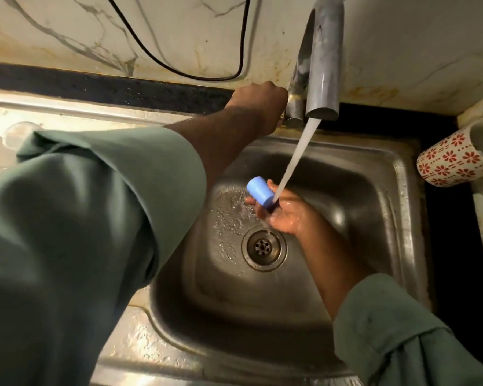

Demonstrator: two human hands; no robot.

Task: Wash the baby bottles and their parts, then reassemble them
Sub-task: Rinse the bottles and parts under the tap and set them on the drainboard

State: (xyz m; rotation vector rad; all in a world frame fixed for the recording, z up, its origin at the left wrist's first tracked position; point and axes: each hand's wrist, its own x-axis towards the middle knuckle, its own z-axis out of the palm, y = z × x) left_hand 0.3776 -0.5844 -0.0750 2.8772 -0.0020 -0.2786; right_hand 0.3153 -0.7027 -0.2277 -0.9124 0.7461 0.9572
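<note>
At the far left a ribbed stainless-steel draining board (67, 112) is seen, dull and water-spotted, with a loose grey-green fabric sleeve (81, 218) lying across most of it. From that sleeve the left forearm is stretched forward and up, and the left hand (258, 100) is curled at the base of the tall curved chrome tap (322, 65); the fingers are hidden behind the knuckles, so what exactly is gripped cannot be told. Above, a thin black cable (162, 62) is looped against the veined marble-look wall. A white stream of water (296, 157) is poured slantwise from the spout into the square stainless-steel sink basin (374, 168), whose rounded walls are scuffed and wet (droplets are scattered around the round perforated drain (263, 246)). Over the middle of the basin the small light-blue plastic bottle cap (260, 192), a smooth cylinder, is held tilted in the right hand (286, 215), with fingers curled beneath it and the stream striking just beside its lower end. Open room is left around the hand on all sides within the basin. At the right edge a white mug with red flower print (452, 160) is seen lying on its side on the counter.
</note>
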